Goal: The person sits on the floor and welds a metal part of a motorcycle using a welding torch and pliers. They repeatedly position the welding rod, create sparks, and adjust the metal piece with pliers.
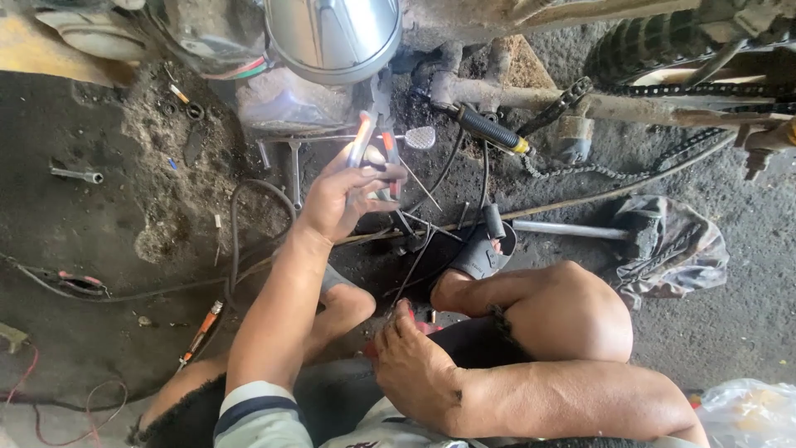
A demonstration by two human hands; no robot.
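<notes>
Two hands: both belong to the person crouching on the dirty workshop floor, seen from the head camera.
Left hand [347, 199]: raised in front of the body, fingers closed around the pliers [373, 145], which have orange-red grips and point up toward the machine.
Pliers: held in the air, just below the shiny metal cover [332, 37] and near a small grey pedal pad [419, 137]; whether the tips bite on anything I cannot tell, as they are lost among the parts.
Right hand [410, 365]: low by the lap, knuckles up, fingers curled down over something red that barely shows; whether it grips that thing cannot be told.
Step in hand: by my judgement, the person is bringing the pliers up to work on a part under the motorcycle, with the tool already firmly held.
Next move calls for: likely a steady aim of the pliers' tips at a small part in a crowded, greasy spot, and a firm squeeze without slipping.
Close by: thin wire rods [431, 220] lie crossed on the floor just beside the left hand, a black cable [236, 224] loops nearby.
Further off: a hammer [572, 231] rests on a rag to the right, a drive chain [572, 170] sags above it, a wrench [76, 174] and a screwdriver [201, 330] lie well apart on the left.
</notes>
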